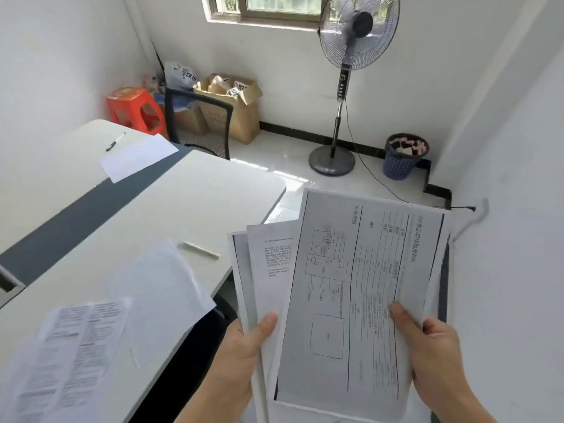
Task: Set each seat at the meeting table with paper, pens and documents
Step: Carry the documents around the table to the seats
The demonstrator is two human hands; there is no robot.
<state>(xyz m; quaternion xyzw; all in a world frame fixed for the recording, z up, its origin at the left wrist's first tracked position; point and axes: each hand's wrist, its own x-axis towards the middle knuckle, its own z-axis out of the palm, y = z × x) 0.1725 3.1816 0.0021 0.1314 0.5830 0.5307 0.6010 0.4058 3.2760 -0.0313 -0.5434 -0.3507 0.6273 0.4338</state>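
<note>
Your desk (183,193) fills the left half of the frame. The far sheet (139,157) lies on it upper left, with a pen (116,141) just left of it. The near sheet (164,297) lies lower left, the printed page (82,346) at its lower left, and a second pen (201,250) just above-right. The documents (351,300) sit lower right, past the desk edge, held between your left hand (241,355) and right hand (433,349). The chair (198,123) stands behind the desk, stool (134,108) to its left, box (238,108) behind. The fan (345,87) is upper right, with the bin (403,157) right of its base.
</note>
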